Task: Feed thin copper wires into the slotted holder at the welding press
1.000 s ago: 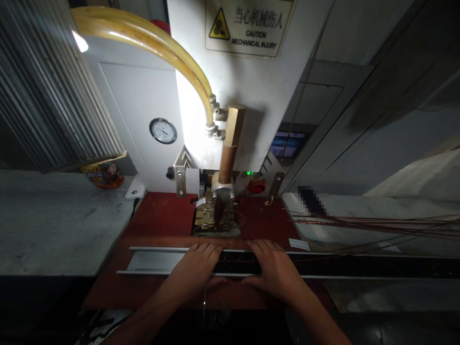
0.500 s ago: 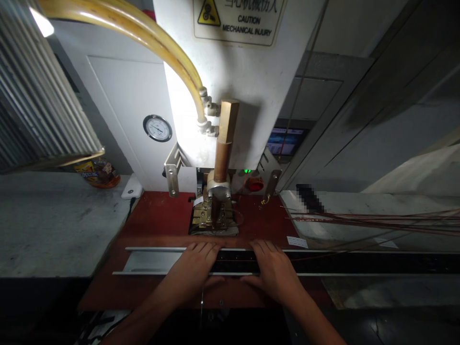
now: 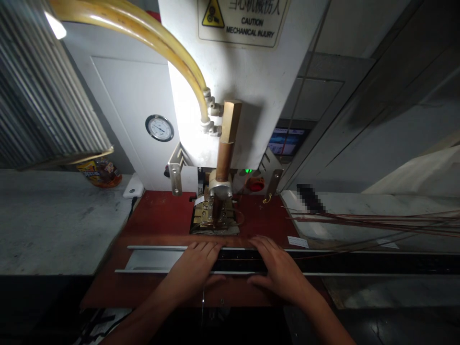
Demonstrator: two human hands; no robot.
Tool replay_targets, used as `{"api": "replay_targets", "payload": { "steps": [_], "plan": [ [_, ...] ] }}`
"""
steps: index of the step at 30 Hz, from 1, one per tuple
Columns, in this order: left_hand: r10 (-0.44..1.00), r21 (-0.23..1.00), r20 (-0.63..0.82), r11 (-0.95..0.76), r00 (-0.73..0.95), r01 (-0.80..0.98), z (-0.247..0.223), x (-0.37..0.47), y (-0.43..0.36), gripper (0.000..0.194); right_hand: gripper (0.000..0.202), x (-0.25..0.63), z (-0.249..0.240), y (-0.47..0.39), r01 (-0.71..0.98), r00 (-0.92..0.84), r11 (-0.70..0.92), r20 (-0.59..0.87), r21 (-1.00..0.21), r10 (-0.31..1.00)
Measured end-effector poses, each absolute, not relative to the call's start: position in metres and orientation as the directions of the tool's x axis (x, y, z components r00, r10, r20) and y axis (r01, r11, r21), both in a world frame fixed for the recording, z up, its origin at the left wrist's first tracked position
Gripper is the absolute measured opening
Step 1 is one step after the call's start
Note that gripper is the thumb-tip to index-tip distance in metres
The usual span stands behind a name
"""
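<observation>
A long metal channel (image 3: 154,260) with a black strip (image 3: 235,261) inside lies across the red worktop (image 3: 158,215). My left hand (image 3: 196,268) grips the channel from above, fingers over its far edge and thumb at the near edge. To the right, my right hand (image 3: 276,268) spans the same channel, fingertips at the far rim, thumb on the near side. Behind the channel, between the hands, stands a copper electrode (image 3: 224,160) over a brass fixture (image 3: 210,215). A thin reddish wire runs along the strip.
A white machine body (image 3: 237,72) with yellow hoses (image 3: 143,28) rises behind. Thin copper rods (image 3: 359,220) lie at the right, near a paper label (image 3: 298,242). A bottle (image 3: 100,172) and white box (image 3: 133,187) stand at the left. A corrugated metal part (image 3: 50,96) hangs at upper left.
My right hand has shifted slightly right along the channel. My left hand keeps its hold. The view has moved a little.
</observation>
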State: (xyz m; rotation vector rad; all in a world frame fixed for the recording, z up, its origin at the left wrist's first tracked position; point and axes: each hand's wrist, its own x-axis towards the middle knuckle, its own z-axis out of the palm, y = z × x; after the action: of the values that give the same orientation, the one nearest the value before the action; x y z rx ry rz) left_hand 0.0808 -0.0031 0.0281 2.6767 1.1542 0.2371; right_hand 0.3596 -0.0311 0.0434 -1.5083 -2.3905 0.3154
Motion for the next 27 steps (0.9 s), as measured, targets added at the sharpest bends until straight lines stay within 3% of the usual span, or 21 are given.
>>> {"api": "replay_targets", "payload": {
  "steps": [2,5,11,21,27],
  "plan": [
    [0.73,0.265,0.069,-0.671,0.68,0.693,0.026,0.08,-0.003,0.068,0.062,0.373,0.05,-0.033,0.798,-0.411,0.425,0.13,-0.427,0.902],
    [0.731,0.271,0.069,-0.668,0.679,0.693,0.026,0.079,-0.003,0.069,0.017,0.398,0.058,-0.037,0.788,-0.364,0.382,0.136,-0.482,0.921],
    [0.737,0.281,0.071,-0.661,0.672,0.696,0.025,0.079,-0.003,0.068,0.02,0.429,0.06,-0.041,0.806,-0.325,0.335,0.107,-0.488,0.94],
    [0.731,0.285,0.064,-0.666,0.68,0.689,0.029,0.079,-0.004,0.07,0.026,0.423,0.054,-0.043,0.872,-0.267,0.301,0.14,-0.386,0.953],
    [0.736,0.287,0.053,-0.659,0.675,0.696,0.031,0.081,-0.003,0.069,0.029,0.426,0.045,-0.044,0.862,-0.275,0.342,0.221,-0.373,0.936]
  ]
}}
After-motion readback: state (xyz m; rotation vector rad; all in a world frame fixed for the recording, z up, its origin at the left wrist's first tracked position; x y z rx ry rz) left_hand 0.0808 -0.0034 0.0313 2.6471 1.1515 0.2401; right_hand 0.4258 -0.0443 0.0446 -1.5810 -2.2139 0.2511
